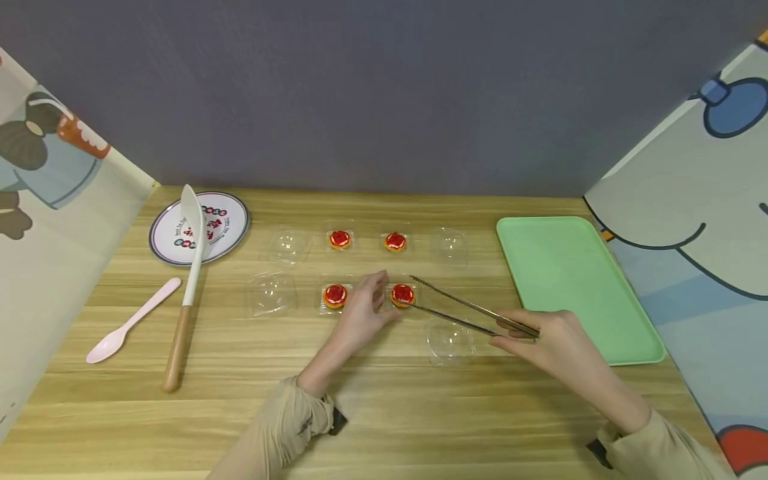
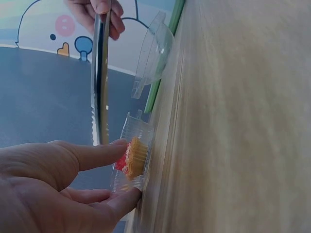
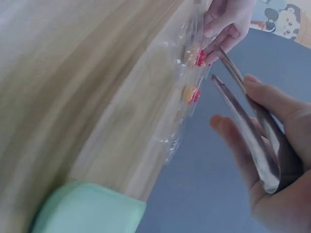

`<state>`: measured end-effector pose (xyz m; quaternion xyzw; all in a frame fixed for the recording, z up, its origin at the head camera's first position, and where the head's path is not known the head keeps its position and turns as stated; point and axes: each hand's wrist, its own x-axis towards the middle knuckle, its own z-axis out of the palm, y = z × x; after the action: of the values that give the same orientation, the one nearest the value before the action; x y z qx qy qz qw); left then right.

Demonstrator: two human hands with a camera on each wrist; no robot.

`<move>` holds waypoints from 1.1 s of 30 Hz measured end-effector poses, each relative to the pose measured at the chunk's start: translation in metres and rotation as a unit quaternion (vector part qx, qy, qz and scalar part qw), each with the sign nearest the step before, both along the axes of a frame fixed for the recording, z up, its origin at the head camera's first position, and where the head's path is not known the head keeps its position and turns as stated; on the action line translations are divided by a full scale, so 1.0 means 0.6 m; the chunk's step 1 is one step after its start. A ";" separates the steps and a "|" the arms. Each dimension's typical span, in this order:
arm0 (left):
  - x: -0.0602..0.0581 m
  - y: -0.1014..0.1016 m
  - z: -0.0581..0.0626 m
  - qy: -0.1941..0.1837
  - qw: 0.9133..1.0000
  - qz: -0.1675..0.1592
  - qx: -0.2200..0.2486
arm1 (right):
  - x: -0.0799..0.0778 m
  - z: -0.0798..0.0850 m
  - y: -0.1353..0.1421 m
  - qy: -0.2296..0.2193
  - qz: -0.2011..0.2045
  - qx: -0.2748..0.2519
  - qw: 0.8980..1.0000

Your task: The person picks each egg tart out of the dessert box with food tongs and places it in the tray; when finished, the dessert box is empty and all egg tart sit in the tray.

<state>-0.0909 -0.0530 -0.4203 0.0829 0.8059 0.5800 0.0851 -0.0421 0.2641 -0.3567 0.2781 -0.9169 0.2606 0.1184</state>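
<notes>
Between thumb and fingers, my left hand (image 1: 360, 308) grips the edges of a clear plastic box base (image 2: 136, 127). In that base sits a small tart (image 1: 403, 295) with a red topping and a golden crust. My right hand (image 1: 555, 343) holds metal tongs (image 1: 462, 299), their arms spread apart. One tong tip overlaps the tart in the head view; the other lies just beyond it. To the left of my left hand is another red-topped tart (image 1: 335, 295) in a clear base. Two more tarts, one of them the far right tart (image 1: 395, 241), stand in a row behind.
Clear domed lids lie open beside the bases, including the near right lid (image 1: 450, 341). A green tray (image 1: 570, 280) is at the right. On the left are a patterned plate (image 1: 231, 233), a white spatula with wooden handle (image 1: 178, 347) across it, and a pink spoon (image 1: 132, 321).
</notes>
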 end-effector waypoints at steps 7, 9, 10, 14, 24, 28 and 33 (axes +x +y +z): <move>0.000 0.000 0.001 0.002 1.000 0.001 0.005 | -0.019 0.032 -0.021 -0.055 0.021 0.056 0.997; 0.000 0.001 0.002 0.002 1.000 0.002 0.003 | -0.024 0.043 -0.026 -0.069 0.021 0.077 0.994; 0.000 0.002 0.002 0.002 1.000 0.002 0.002 | -0.026 0.048 -0.028 -0.073 0.022 0.087 0.993; -0.002 0.003 0.002 0.001 1.000 0.002 0.003 | -0.034 0.064 -0.036 -0.098 0.020 0.113 0.989; 0.005 0.001 -0.001 -0.008 1.000 0.002 0.001 | -0.039 0.070 -0.053 -0.120 0.022 0.128 0.984; 0.006 0.000 0.000 -0.002 1.000 0.001 -0.002 | -0.041 0.067 -0.053 -0.109 0.023 0.121 0.986; 0.003 0.000 0.000 0.004 1.000 0.000 -0.007 | -0.044 0.064 -0.048 -0.095 0.027 0.105 0.990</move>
<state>-0.0893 -0.0531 -0.4206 0.0851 0.8102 0.5741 0.0824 -0.0683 0.2354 -0.3181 0.2872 -0.9385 0.1916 -0.0062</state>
